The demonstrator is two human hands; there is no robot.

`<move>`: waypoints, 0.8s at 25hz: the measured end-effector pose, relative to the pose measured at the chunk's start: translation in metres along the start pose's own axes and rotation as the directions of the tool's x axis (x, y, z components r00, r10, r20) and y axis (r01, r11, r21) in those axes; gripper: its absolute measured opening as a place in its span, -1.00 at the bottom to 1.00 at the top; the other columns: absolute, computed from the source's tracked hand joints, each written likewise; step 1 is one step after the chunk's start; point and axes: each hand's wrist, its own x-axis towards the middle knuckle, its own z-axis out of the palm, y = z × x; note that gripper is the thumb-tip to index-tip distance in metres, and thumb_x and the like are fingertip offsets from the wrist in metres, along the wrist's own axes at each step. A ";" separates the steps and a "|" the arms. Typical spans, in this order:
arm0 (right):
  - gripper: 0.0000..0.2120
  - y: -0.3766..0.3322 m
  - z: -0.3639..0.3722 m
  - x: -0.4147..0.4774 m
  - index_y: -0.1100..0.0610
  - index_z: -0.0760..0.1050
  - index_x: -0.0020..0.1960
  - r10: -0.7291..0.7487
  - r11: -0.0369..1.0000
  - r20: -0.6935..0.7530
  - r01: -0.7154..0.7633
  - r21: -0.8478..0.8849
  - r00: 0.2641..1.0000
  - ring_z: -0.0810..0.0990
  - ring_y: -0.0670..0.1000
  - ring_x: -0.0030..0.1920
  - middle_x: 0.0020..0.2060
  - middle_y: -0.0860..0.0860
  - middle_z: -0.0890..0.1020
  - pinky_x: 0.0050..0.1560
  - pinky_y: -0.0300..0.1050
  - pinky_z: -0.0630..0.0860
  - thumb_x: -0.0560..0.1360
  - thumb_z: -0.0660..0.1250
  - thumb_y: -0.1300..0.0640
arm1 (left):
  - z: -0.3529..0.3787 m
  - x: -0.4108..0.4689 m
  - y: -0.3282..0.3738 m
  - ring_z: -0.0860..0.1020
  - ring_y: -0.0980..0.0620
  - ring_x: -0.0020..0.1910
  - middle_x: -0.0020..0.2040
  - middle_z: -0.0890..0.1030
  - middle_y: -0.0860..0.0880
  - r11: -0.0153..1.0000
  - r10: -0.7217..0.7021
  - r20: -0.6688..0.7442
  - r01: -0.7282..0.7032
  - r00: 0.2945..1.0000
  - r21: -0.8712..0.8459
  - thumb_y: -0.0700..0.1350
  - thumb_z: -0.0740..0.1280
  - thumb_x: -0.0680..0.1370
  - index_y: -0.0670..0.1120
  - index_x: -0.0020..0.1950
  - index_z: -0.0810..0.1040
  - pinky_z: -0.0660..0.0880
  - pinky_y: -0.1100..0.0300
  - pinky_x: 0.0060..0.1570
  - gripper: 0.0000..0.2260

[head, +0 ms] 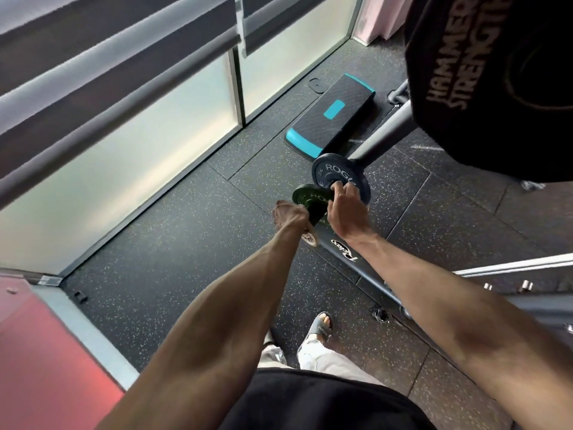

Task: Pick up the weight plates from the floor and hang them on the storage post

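A black ROGUE weight plate (325,172) hangs on a grey storage post (390,131) that slants up toward the rack. In front of it I hold a smaller green-trimmed plate (305,198) with both hands. My left hand (291,217) grips its lower edge. My right hand (344,209) holds its upper right side, fingers curled near the hub of the black plate. The end of the post is hidden behind the plates.
A big black HAMMER STRENGTH plate (483,72) fills the upper right. A black and teal step platform (331,114) lies on the speckled rubber floor (186,259) by the frosted windows. A dark rack base bar (356,262) runs under my right arm. My sandalled foot (321,325) stands below.
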 end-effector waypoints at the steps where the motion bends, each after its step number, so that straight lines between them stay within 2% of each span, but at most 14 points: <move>1: -0.70 0.001 0.000 -0.003 0.22 0.39 0.31 -0.004 1.000 -0.009 0.004 0.002 1.000 0.55 0.16 0.16 0.16 0.26 0.52 0.04 -0.01 0.64 0.59 0.24 0.21 | 0.002 0.000 0.003 0.63 -0.05 -0.26 -0.28 0.58 -0.14 1.000 0.002 0.001 -0.002 1.000 0.007 -0.23 0.39 0.54 -0.17 -0.32 0.47 0.63 0.11 -0.13 -0.76; 5: -0.65 0.003 -0.002 -0.016 0.25 0.37 0.33 0.061 0.997 0.000 -0.061 0.057 0.998 0.50 0.17 0.16 0.18 0.27 0.48 0.10 0.04 0.61 0.57 0.16 0.19 | 0.008 -0.002 0.012 0.69 -0.10 -0.21 -0.18 0.67 -0.19 1.000 0.002 -0.006 -0.003 1.000 -0.030 -0.25 0.39 0.54 -0.28 -0.12 0.59 0.67 0.02 -0.13 -0.90; 7: -0.64 -0.002 -0.002 -0.027 0.23 0.40 0.30 0.067 0.998 -0.080 -0.065 0.021 0.995 0.51 0.16 0.14 0.15 0.25 0.50 0.13 0.04 0.57 0.52 0.16 0.21 | 0.011 -0.003 0.016 0.69 -0.12 -0.19 -0.21 0.66 -0.19 0.999 -0.008 -0.007 0.007 1.000 -0.042 -0.25 0.38 0.55 -0.23 -0.22 0.53 0.68 -0.01 -0.14 -0.84; 10: -0.62 -0.004 0.002 -0.043 0.25 0.44 0.22 0.030 0.999 -0.147 -0.028 0.017 0.989 0.53 0.14 0.08 0.09 0.22 0.54 0.13 0.03 0.55 0.51 0.11 0.07 | 0.018 -0.002 0.024 0.70 -0.12 -0.19 -0.22 0.67 -0.17 0.999 -0.010 0.005 0.011 1.000 -0.032 -0.20 0.36 0.55 -0.16 -0.33 0.46 0.67 -0.04 -0.12 -0.75; 12: -0.74 0.002 0.010 -0.051 0.25 0.43 0.19 0.064 0.994 -0.099 -0.055 0.095 0.993 0.57 0.11 0.01 0.05 0.19 0.57 0.05 0.01 0.59 0.57 0.20 0.14 | 0.025 0.001 0.026 0.70 -0.12 -0.18 -0.20 0.69 -0.19 0.998 -0.026 0.046 0.028 0.999 -0.052 -0.21 0.34 0.52 -0.17 -0.34 0.47 0.67 -0.08 -0.10 -0.77; 14: -0.82 0.008 0.017 -0.055 0.23 0.43 0.15 0.149 0.974 -0.037 -0.140 0.179 0.988 0.57 0.06 -0.12 -0.03 0.14 0.60 -0.11 -0.09 0.58 0.62 0.25 0.15 | 0.025 -0.003 0.028 0.69 -0.13 -0.13 -0.09 0.70 -0.20 0.997 -0.032 0.083 0.038 0.996 -0.069 -0.18 0.33 0.53 -0.20 -0.27 0.50 0.66 -0.09 -0.06 -0.81; 16: -0.79 0.010 0.024 -0.057 0.23 0.45 0.12 0.283 0.933 0.040 -0.285 0.222 0.958 0.59 0.04 -0.22 -0.11 0.11 0.63 -0.24 -0.11 0.57 0.66 0.20 0.08 | 0.018 -0.016 0.029 0.64 -0.12 -0.09 -0.02 0.65 -0.16 0.998 0.034 0.103 -0.029 0.994 -0.048 -0.12 0.27 0.61 -0.22 -0.07 0.54 0.63 0.02 -0.08 -0.83; 18: -0.72 0.006 0.029 -0.058 0.24 0.48 0.08 0.393 0.863 0.157 -0.423 0.276 0.906 0.61 0.05 -0.26 -0.13 0.13 0.66 -0.28 -0.09 0.58 0.67 0.14 0.03 | 0.014 -0.017 0.022 0.58 -0.11 -0.03 -0.01 0.57 -0.14 0.989 0.129 0.099 -0.135 0.987 0.059 -0.12 0.21 0.66 -0.27 0.16 0.55 0.50 0.15 -0.16 -0.76; 20: -0.58 -0.003 0.031 -0.059 0.20 0.50 -0.14 0.364 0.797 0.298 -0.461 0.391 0.882 0.50 -0.02 -0.40 -0.27 0.12 0.62 -0.41 -0.23 0.40 0.70 0.08 -0.05 | 0.011 -0.014 0.014 0.60 -0.14 0.12 0.14 0.61 -0.18 0.976 0.155 0.127 -0.172 0.980 0.136 -0.11 0.22 0.66 -0.28 0.25 0.53 0.52 0.13 -0.03 -0.71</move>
